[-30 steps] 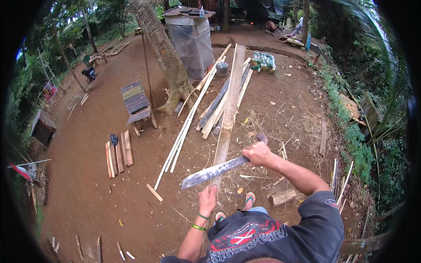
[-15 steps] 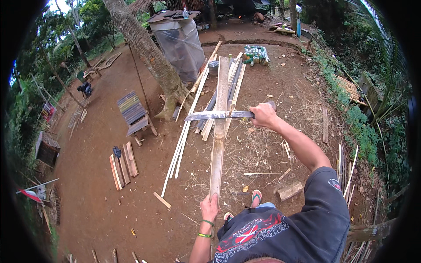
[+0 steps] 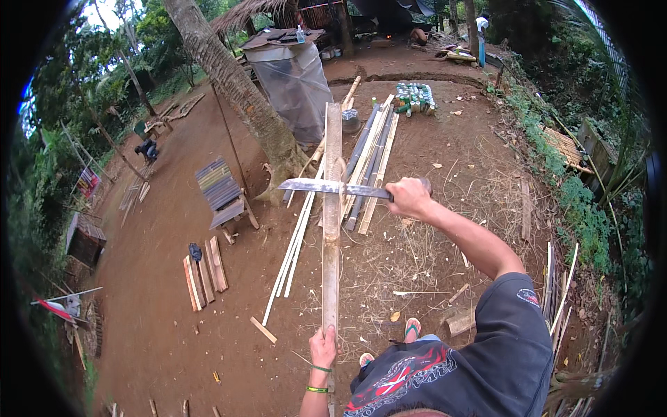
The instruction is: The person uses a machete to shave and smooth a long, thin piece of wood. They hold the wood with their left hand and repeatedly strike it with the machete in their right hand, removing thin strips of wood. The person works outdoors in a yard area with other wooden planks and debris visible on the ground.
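My left hand (image 3: 322, 346) grips the near part of a long split bamboo strip (image 3: 331, 271), its fingers wrapped round the edge. The strip points away from me, pale along its face, with a node partway up. In my right hand (image 3: 410, 197) is the handle of a machete (image 3: 316, 185), closed in the fist. Its long blade lies crosswise over the strip, the tip reaching past the left edge. A thin curled shaving (image 3: 342, 174) stands up by the blade where it crosses the strip.
Beyond the strip, bamboo slats and dark poles (image 3: 372, 163) lie on the dirt. Thin white strips (image 3: 286, 260) lie left of it. A leaning tree trunk (image 3: 243, 104), a small slatted bench (image 3: 221, 187) and a log piece (image 3: 460, 322) stand around. Shavings (image 3: 445, 236) litter the ground at right.
The bamboo strip's far end has swung left and now looks more upright in view. The machete has shifted slightly left with it, still across the strip. Both hands keep their grips.
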Action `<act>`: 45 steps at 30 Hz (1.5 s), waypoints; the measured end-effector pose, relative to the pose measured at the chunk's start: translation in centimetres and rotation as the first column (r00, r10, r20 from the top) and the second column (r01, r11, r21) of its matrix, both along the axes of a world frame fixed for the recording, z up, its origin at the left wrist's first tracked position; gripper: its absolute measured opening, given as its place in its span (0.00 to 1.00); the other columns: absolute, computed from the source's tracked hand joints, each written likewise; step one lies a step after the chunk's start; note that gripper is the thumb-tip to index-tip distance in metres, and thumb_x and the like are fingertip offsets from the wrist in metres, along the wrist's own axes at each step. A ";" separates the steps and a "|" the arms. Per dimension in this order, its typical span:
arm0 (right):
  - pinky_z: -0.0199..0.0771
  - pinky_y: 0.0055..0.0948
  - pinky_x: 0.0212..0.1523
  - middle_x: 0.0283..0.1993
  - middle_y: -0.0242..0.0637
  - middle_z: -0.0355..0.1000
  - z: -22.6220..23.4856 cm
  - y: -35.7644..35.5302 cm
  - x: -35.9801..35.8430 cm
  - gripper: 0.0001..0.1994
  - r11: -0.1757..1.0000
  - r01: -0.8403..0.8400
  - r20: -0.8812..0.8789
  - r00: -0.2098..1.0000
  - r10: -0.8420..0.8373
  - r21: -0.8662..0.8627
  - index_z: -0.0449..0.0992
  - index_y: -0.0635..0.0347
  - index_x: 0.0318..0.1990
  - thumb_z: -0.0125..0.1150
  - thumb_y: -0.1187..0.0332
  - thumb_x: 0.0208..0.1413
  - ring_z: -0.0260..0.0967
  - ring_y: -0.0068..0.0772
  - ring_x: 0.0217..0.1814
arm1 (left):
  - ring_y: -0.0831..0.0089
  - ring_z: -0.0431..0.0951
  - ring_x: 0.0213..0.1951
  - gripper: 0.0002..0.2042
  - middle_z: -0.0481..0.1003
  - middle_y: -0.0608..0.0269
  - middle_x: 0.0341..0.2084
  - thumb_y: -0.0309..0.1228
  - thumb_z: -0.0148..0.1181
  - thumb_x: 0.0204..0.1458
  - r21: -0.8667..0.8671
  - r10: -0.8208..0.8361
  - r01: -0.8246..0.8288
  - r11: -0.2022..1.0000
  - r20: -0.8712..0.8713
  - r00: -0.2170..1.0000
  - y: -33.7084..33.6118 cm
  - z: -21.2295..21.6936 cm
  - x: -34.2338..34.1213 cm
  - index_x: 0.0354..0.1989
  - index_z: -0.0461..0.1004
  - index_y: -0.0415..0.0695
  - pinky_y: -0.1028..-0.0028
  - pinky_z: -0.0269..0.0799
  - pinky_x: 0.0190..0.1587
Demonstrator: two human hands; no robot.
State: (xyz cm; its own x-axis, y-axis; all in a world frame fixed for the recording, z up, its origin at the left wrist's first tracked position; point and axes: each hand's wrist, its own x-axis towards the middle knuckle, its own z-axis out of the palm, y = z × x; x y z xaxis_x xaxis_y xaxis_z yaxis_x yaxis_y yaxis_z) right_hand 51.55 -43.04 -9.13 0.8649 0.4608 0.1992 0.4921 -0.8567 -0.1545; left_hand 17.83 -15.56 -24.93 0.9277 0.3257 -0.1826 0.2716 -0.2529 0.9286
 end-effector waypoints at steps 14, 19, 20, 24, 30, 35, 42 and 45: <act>0.79 0.46 0.35 0.23 0.50 0.75 3.4 -3.5 3.1 0.08 0.993 0.037 0.164 0.985 -0.055 0.110 0.78 0.62 0.25 0.58 0.66 0.44 0.76 0.50 0.27 | 0.76 0.74 0.14 0.19 0.70 0.65 0.11 0.43 0.53 0.63 -0.072 -0.040 0.035 0.997 -0.070 0.997 0.3 1.9 -2.8 0.29 0.71 0.38 0.73 0.70 0.15; 0.79 0.40 0.28 0.21 0.39 0.75 2.7 -5.8 3.8 0.08 0.970 -0.120 0.155 0.976 0.154 -0.211 0.77 0.59 0.25 0.59 0.64 0.45 0.77 0.39 0.24 | 0.77 0.74 0.14 0.20 0.68 0.66 0.10 0.43 0.51 0.63 0.008 -0.067 0.068 0.998 -0.076 0.995 0.7 0.6 -6.5 0.26 0.70 0.39 0.73 0.70 0.16; 0.80 0.41 0.33 0.26 0.42 0.77 3.6 -8.8 6.8 0.09 0.971 0.233 0.296 0.933 -0.206 -0.057 0.80 0.59 0.30 0.59 0.64 0.46 0.79 0.42 0.29 | 0.77 0.73 0.14 0.20 0.68 0.66 0.10 0.44 0.51 0.63 0.004 -0.090 0.091 0.996 -0.089 0.992 1.0 0.2 -7.5 0.26 0.70 0.39 0.73 0.69 0.16; 0.78 0.45 0.44 0.37 0.55 0.78 5.5 -18.9 12.1 0.18 0.497 0.713 -0.068 0.602 -0.796 0.494 0.81 0.67 0.36 0.57 0.61 0.43 0.78 0.55 0.43 | 0.79 0.71 0.13 0.21 0.68 0.67 0.11 0.45 0.51 0.63 -0.064 -0.056 0.049 0.997 -0.120 0.991 2.0 -0.3 -8.2 0.26 0.71 0.40 0.74 0.66 0.15; 0.70 0.38 0.31 0.21 0.44 0.73 -0.6 -13.0 0.6 0.14 0.547 0.419 -0.084 0.842 -0.533 0.725 0.79 0.66 0.30 0.60 0.60 0.49 0.70 0.38 0.24 | 0.82 0.69 0.13 0.20 0.65 0.71 0.12 0.47 0.50 0.64 -0.151 -0.044 0.025 0.988 -0.125 0.991 3.5 0.1 -5.7 0.28 0.71 0.42 0.77 0.66 0.14; 0.56 0.32 0.14 0.12 0.31 0.66 -6.4 -2.5 -14.2 0.08 0.804 0.274 -0.273 0.951 -0.145 0.528 0.77 0.59 0.24 0.63 0.66 0.50 0.58 0.26 0.11 | 0.83 0.67 0.12 0.22 0.63 0.73 0.12 0.49 0.48 0.64 -0.187 -0.079 0.057 0.981 -0.115 0.990 3.2 1.5 -1.7 0.29 0.70 0.42 0.78 0.65 0.14; 0.74 0.43 0.22 0.16 0.42 0.71 -11.2 6.3 -22.9 0.10 0.909 -0.358 0.039 0.933 0.358 0.213 0.75 0.56 0.27 0.63 0.62 0.39 0.74 0.45 0.19 | 0.82 0.64 0.10 0.22 0.63 0.71 0.08 0.48 0.46 0.65 -0.252 -0.124 0.100 0.962 -0.078 0.989 1.2 1.3 1.5 0.24 0.68 0.44 0.77 0.58 0.12; 0.72 0.38 0.17 0.16 0.35 0.70 -8.8 3.1 -16.7 0.08 0.947 -0.320 0.186 0.932 0.311 0.018 0.73 0.54 0.26 0.62 0.61 0.42 0.72 0.32 0.16 | 0.80 0.64 0.09 0.23 0.63 0.70 0.07 0.48 0.43 0.66 -0.260 -0.219 0.216 0.941 0.016 0.976 1.6 1.4 0.5 0.24 0.68 0.44 0.77 0.58 0.12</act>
